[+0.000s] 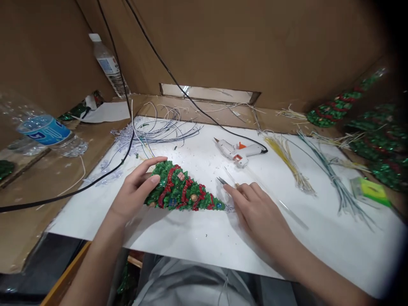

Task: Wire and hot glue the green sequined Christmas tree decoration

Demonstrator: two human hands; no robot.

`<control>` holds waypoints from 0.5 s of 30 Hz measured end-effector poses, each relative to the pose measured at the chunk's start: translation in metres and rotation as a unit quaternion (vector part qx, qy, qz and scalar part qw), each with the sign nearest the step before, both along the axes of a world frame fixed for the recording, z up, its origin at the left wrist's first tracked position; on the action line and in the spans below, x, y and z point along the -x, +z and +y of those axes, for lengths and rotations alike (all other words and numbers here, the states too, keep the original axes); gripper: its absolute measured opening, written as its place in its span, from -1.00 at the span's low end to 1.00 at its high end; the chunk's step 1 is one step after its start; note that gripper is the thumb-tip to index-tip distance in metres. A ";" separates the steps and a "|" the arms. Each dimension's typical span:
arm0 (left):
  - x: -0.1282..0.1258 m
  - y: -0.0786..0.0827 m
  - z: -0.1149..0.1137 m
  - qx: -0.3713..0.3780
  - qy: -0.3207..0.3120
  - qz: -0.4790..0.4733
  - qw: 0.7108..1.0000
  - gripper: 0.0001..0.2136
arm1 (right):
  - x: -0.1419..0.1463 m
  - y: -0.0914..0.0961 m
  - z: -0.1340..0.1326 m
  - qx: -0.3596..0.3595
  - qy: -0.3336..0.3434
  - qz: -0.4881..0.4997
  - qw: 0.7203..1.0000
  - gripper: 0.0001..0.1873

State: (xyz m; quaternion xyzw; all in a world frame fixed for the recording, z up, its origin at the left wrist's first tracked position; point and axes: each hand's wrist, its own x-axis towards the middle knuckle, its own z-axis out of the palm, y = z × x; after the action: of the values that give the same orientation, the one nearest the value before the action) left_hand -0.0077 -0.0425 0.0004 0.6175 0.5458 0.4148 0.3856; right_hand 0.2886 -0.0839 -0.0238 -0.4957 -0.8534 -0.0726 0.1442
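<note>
My left hand (137, 187) grips a small green Christmas tree ornament (178, 191) by its wide base, thumb on top. The tree lies on its side with its tip toward the right, decorated with red ribbon, small gift boxes and gold balls. My right hand (255, 208) is closed beside the tip, around a slim tool with a pointed metal end (221, 180); its kind is hidden by my fingers. A thin awl-like spike (230, 175) shows just beyond that hand. Clear glittery material (228, 208) sits at the tree's tip, near my right fingers.
A white glue gun (234, 152) lies behind my right hand, its black cable (165, 66) hanging across the workspace. Wires (168, 131) are heaped at the back left. Yellow (283, 157) and green (331, 174) wire bundles lie right. Bottles (47, 131) stand left; more trees (338, 108) stand right.
</note>
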 end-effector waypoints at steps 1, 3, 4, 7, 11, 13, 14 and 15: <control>0.000 0.001 0.000 0.004 -0.001 0.001 1.000 -0.50 | 0.000 -0.001 0.002 0.006 -0.002 -0.009 1.000 -0.60; -0.001 0.002 -0.001 0.010 0.002 0.003 1.000 -0.50 | 0.000 -0.001 0.008 0.015 0.004 -0.006 1.000 -0.59; -0.001 0.003 -0.001 0.014 0.003 0.003 1.000 -0.50 | -0.001 -0.001 0.011 0.019 0.013 0.002 1.000 -0.58; -0.002 0.004 -0.002 0.025 0.000 -0.006 1.000 -0.49 | -0.004 -0.001 0.020 0.028 0.044 0.026 0.998 -0.60; -0.003 0.004 -0.004 0.026 -0.004 -0.015 1.000 -0.51 | -0.007 -0.006 0.030 0.044 0.074 0.039 0.996 -0.64; -0.003 0.005 -0.005 0.029 -0.009 -0.018 0.999 -0.53 | -0.006 -0.009 0.034 0.050 0.084 0.049 0.994 -0.64; -0.003 0.005 -0.005 0.030 -0.011 -0.018 0.999 -0.53 | -0.006 -0.010 0.035 0.050 0.088 0.055 0.993 -0.64; -0.003 0.005 -0.006 0.031 -0.013 -0.016 0.999 -0.54 | -0.005 -0.011 0.035 0.050 0.091 0.060 0.993 -0.65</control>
State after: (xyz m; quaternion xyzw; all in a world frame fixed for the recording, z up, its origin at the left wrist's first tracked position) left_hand -0.0052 -0.0485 0.0056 0.6051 0.5444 0.4026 0.4188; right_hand 0.2935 -0.0488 -0.0353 -0.4264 -0.8871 0.0136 0.1760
